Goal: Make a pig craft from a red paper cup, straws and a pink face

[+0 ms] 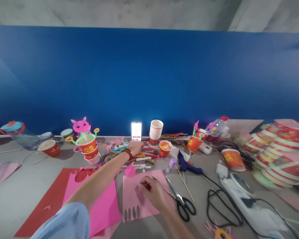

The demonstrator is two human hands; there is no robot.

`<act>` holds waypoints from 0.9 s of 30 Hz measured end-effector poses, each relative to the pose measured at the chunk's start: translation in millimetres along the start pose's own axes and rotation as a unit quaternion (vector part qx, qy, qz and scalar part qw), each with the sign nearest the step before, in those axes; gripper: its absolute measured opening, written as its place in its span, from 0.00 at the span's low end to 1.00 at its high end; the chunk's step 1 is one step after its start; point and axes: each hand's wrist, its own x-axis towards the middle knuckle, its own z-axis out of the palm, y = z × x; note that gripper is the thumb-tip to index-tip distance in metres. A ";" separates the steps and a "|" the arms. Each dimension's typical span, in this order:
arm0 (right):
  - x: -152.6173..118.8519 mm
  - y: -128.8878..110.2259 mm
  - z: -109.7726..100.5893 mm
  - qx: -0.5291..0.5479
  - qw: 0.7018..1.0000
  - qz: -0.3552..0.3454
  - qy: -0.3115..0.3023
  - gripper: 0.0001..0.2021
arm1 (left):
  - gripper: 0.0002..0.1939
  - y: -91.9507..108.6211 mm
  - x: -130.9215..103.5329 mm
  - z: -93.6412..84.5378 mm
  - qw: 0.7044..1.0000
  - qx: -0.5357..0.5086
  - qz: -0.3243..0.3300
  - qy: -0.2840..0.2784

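Observation:
My left hand (136, 147) stretches forward over a pile of colored pens and sticks (149, 154), just below a lit phone (136, 130) standing against the blue partition. Its fingers are hard to make out, and whether they touch the phone cannot be told. Above a light pink sheet (132, 186), my right hand (153, 192) is closed with curled fingers; a thin dark tip shows beside them. Leaf-shaped slots are cut in that sheet near its lower edge. Black-handled scissors (185, 207) lie at the sheet's right side, and a pink cut-out (130, 170) rests at its top edge.
Red and bright pink sheets (104, 212) lie on the left. A decorated cup (88, 146) and a paper cup stack (155, 131) stand behind. To the right are a blue glue gun (189, 166), its looped cord, a white power strip (249, 202) and stacked paper pieces (284, 152).

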 end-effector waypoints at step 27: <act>-0.8 -4.0 -1.4 -0.019 1.000 -0.008 -0.002 0.07 | 0.17 -26.5 15.0 -30.4 0.980 -0.197 -0.001 -0.032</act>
